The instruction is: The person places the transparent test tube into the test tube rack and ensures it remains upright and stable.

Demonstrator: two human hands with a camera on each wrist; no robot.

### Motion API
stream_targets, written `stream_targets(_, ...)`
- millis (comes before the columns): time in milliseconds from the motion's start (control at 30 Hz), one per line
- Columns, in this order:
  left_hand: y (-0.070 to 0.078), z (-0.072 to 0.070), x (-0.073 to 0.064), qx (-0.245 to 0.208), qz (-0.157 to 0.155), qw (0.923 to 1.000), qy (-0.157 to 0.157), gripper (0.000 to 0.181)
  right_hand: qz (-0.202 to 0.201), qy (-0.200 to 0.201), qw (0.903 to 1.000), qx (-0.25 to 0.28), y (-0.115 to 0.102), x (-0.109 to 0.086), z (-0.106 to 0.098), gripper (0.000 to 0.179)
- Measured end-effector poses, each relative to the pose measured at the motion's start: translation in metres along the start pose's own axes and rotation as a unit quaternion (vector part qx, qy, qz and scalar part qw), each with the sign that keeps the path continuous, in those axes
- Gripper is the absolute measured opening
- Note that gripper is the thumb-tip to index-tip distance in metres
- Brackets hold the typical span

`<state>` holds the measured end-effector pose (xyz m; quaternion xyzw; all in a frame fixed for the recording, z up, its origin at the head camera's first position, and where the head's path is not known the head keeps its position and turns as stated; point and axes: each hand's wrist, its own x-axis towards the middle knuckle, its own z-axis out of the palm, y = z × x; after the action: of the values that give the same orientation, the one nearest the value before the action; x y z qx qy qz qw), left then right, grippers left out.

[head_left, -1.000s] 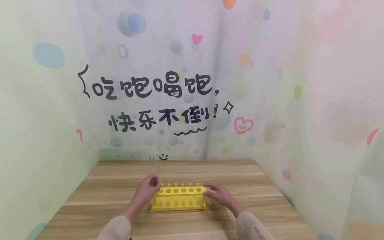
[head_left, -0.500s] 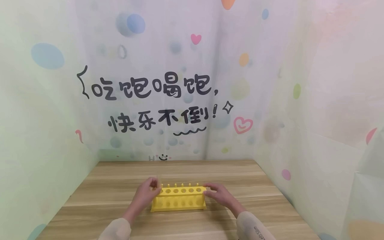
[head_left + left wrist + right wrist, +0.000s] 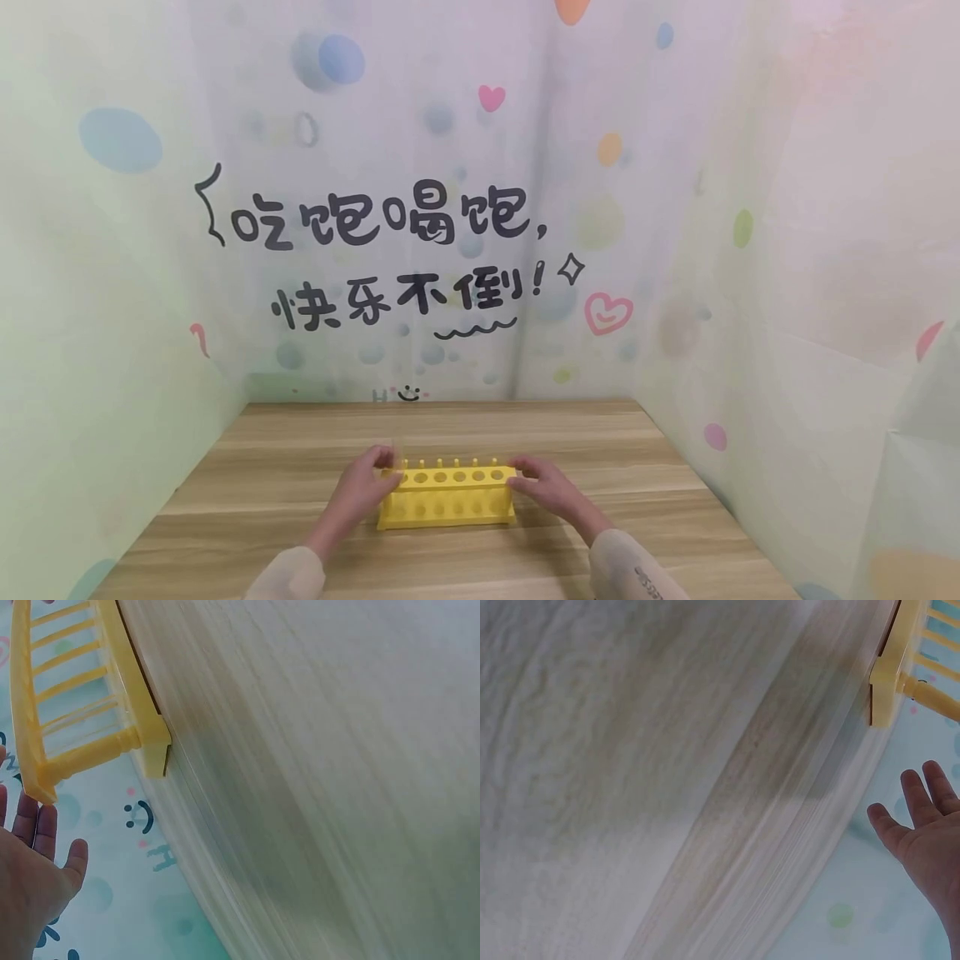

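Note:
A yellow test tube rack (image 3: 457,486) stands upright on the table, with a row of round holes along its top and short pegs behind them. My left hand (image 3: 360,483) is at the rack's left end and pinches a faint, clear test tube (image 3: 398,454) over the leftmost hole. Between the rack's bars in the left wrist view, the clear tube (image 3: 82,716) shows near the end post. At the opposite end, the thumb and forefinger of my right hand (image 3: 551,487) grip the top plate. Its other fingers (image 3: 917,796) spread apart in the right wrist view.
The wood-grain table (image 3: 585,442) extends around the rack on all sides. Behind it hangs a pale printed backdrop (image 3: 450,125) with dark lettering, and similar sheets close off the left and right sides.
My left hand has come down slightly, lowering the clear test tube at the leftmost hole. The rack and my right hand stay in place.

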<state>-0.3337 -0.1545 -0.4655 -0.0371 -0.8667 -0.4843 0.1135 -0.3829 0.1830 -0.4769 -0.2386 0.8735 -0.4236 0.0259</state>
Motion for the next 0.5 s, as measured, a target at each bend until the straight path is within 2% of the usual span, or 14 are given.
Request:
stream_targets(267,-0.002,-0.007,0.001,-0.003,-0.017,0.9998,-0.008,0.046,0.006,0.010,0.9999,0.000,0.000,-0.003,0.000,0.049)
stream_targets(500,-0.005,-0.022,0.001,0.025,-0.031,0.9992,-0.010,0.045,0.004,0.013,0.9999,-0.007,0.001,-0.002,-0.002,0.050)
